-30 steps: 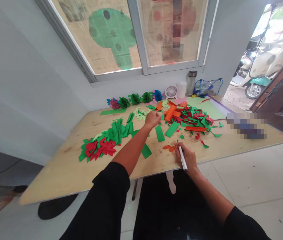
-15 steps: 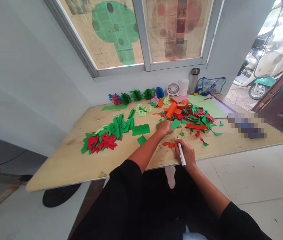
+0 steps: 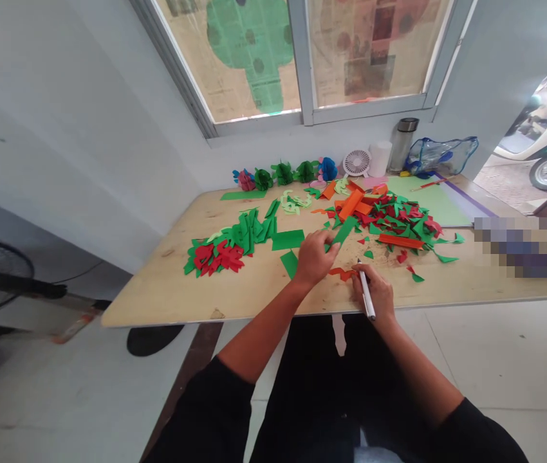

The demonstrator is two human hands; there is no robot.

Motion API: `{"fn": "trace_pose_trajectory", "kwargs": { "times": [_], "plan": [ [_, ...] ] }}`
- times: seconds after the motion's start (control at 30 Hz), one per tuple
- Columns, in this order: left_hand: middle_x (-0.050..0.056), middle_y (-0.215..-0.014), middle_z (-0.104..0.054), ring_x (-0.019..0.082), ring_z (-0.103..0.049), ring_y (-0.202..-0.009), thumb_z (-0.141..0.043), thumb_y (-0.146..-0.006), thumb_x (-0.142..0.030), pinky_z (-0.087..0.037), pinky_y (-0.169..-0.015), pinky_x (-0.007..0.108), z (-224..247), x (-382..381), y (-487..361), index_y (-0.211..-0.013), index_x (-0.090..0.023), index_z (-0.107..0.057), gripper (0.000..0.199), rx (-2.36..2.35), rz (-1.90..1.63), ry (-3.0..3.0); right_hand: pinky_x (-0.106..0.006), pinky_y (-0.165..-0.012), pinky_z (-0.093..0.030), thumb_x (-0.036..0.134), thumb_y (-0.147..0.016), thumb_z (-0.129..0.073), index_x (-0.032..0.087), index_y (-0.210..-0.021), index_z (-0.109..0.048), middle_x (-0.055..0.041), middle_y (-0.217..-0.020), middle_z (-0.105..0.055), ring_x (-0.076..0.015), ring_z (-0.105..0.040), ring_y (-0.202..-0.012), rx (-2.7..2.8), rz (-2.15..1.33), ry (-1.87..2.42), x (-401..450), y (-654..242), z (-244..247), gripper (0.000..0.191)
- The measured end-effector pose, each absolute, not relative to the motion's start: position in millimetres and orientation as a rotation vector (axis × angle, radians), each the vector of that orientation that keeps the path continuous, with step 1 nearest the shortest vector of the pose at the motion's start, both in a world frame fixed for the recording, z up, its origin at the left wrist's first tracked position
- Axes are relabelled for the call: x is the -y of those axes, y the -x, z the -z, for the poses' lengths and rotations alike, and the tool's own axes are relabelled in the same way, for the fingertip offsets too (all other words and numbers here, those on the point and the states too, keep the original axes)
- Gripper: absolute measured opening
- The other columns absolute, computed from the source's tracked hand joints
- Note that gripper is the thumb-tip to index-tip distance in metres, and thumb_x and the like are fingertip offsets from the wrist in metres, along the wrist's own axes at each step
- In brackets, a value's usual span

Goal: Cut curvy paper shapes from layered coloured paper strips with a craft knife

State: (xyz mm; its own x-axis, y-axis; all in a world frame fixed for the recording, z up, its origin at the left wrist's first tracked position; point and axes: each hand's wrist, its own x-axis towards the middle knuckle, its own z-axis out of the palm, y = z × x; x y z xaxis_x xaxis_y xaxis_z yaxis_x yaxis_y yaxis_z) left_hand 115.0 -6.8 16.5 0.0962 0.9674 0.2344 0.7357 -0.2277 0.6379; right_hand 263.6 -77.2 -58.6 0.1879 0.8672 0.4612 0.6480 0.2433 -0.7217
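Observation:
My left hand is closed on a green paper strip that sticks up to the right of its fingers. My right hand holds a white marker near the table's front edge, its dark tip pointing away from me. An orange zigzag paper scrap lies between the two hands. Left of my left hand are two green paper pieces, one flat rectangle and one smaller piece partly beside my wrist.
A heap of red, green and orange scraps covers the table's right side. Red cutouts and folded green papers lie left. Along the wall stand paper balls, a small fan and a bottle.
My left hand has drawn back toward me with the green strip, which is now lifted. The right hand still holds the marker. The whole view has shifted.

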Motion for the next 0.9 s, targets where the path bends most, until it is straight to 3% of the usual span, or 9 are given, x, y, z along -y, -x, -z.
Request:
{"fn": "trace_pose_trajectory", "kwargs": {
  "times": [0.2, 0.47, 0.6, 0.7, 0.8, 0.9],
  "plan": [
    [0.007, -0.102, -0.066, 0.023, -0.059, -0.108, -0.06, -0.081, -0.024, -0.044, -0.099, 0.038, 13, 62, -39, -0.086, -0.018, -0.062, 0.008, -1.751, -1.377, -1.585, -0.028, -0.066, -0.049, 0.039, -0.087, -0.052, 0.024, -0.093, -0.066, -0.0036, -0.081, -0.072, -0.0183, -0.066, -0.068, 1.525, -0.308, 1.466, 79, -264, 55, 0.021],
    [0.006, -0.095, -0.067, 0.018, -0.064, -0.086, -0.069, -0.083, -0.037, -0.052, -0.079, 0.032, 44, 32, -59, -0.094, -0.014, -0.066, 0.025, -1.608, -1.487, -1.222, -0.028, -0.065, -0.049, 0.038, -0.085, -0.054, 0.024, -0.09, -0.066, -0.0029, -0.079, -0.072, -0.0179, -0.065, -0.067, 1.527, -0.302, 1.479, 80, -263, 51, 0.02],
    [0.008, -0.116, -0.062, 0.02, -0.063, -0.099, -0.06, -0.094, -0.037, -0.056, -0.085, 0.04, 48, 2, -80, -0.118, -0.015, -0.059, 0.033, -1.565, -1.501, -1.143, -0.027, -0.063, -0.049, 0.036, -0.084, -0.054, 0.023, -0.091, -0.066, -0.0026, -0.077, -0.071, -0.0168, -0.064, -0.063, 1.525, -0.302, 1.484, 80, -262, 51, 0.019],
    [0.009, -0.124, -0.06, 0.022, -0.062, -0.105, -0.059, -0.094, -0.036, -0.055, -0.089, 0.043, 46, -18, -97, -0.124, -0.016, -0.056, 0.036, -1.533, -1.52, -1.094, -0.026, -0.062, -0.05, 0.036, -0.084, -0.054, 0.022, -0.091, -0.066, -0.0032, -0.079, -0.072, -0.0163, -0.065, -0.063, 1.525, -0.298, 1.484, 81, -262, 51, 0.019],
    [0.009, -0.121, -0.061, 0.021, -0.063, -0.103, -0.059, -0.094, -0.036, -0.055, -0.087, 0.042, 41, -28, -104, -0.122, -0.016, -0.057, 0.034, -1.492, -1.533, -1.051, -0.027, -0.062, -0.05, 0.036, -0.085, -0.054, 0.023, -0.09, -0.066, -0.0033, -0.079, -0.072, -0.016, -0.064, -0.061, 1.524, -0.285, 1.492, 81, -262, 52, 0.019],
    [0.005, -0.1, -0.066, 0.016, -0.064, -0.09, -0.064, -0.09, -0.032, -0.054, -0.08, 0.033, 31, -23, -94, -0.1, -0.014, -0.063, 0.021, -1.455, -1.557, -0.998, -0.027, -0.062, -0.051, 0.036, -0.085, -0.054, 0.023, -0.09, -0.066, -0.0036, -0.08, -0.072, -0.0162, -0.064, -0.062, 1.522, -0.285, 1.495, 81, -262, 52, 0.019]
  ]
}}
